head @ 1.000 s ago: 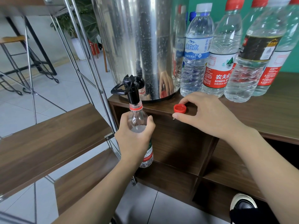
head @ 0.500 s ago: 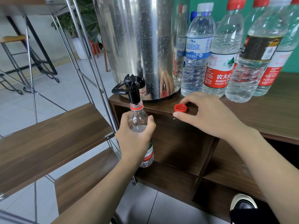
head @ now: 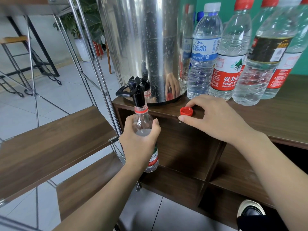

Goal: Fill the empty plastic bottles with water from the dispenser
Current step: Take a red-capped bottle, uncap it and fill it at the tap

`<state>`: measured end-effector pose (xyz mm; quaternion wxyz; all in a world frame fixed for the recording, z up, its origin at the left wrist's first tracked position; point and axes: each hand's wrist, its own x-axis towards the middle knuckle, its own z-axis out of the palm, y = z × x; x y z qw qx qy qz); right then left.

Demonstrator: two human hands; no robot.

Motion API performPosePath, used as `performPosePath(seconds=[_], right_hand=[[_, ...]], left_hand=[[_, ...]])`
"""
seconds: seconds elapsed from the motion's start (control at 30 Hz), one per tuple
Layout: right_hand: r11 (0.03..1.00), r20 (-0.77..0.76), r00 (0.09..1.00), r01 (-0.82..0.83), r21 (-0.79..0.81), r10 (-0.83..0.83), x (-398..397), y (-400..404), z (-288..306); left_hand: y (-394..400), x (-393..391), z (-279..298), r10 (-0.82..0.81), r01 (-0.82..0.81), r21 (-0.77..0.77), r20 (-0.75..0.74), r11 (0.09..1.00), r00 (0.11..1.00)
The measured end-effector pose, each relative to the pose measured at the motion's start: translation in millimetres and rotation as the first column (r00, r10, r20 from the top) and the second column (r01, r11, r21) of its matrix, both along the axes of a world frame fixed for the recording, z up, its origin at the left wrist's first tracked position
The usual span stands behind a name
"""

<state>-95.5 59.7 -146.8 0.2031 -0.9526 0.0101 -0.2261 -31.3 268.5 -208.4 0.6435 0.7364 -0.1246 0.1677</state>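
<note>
Left hand (head: 139,144) grips the bottle (head: 144,129) around its shoulder, upright, neck pushed up onto the black tap (head: 137,90) of the steel dispenser (head: 141,44). Bottle hangs off the counter (head: 270,114) front edge, at 9 o'clock from the red cap (head: 186,111). Right hand (head: 215,119) rests at the counter edge, thumb and fingers curled about that cap. Filled bottles (head: 225,60) crowd 12 to 2 o'clock. Open floor (head: 55,95) lies at 10 o'clock beyond the metal rack (head: 93,67).
</note>
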Motion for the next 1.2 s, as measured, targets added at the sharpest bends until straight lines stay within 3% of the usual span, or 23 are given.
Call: performPosePath(seconds=[1.2], right_hand=[[1.000,-0.009,1.000,0.001,-0.005,-0.001,-0.5,0.6,0.0]], left_hand=[[0.8,0.0,0.1,-0.015,0.015,-0.016,-0.001,1.000,1.000]])
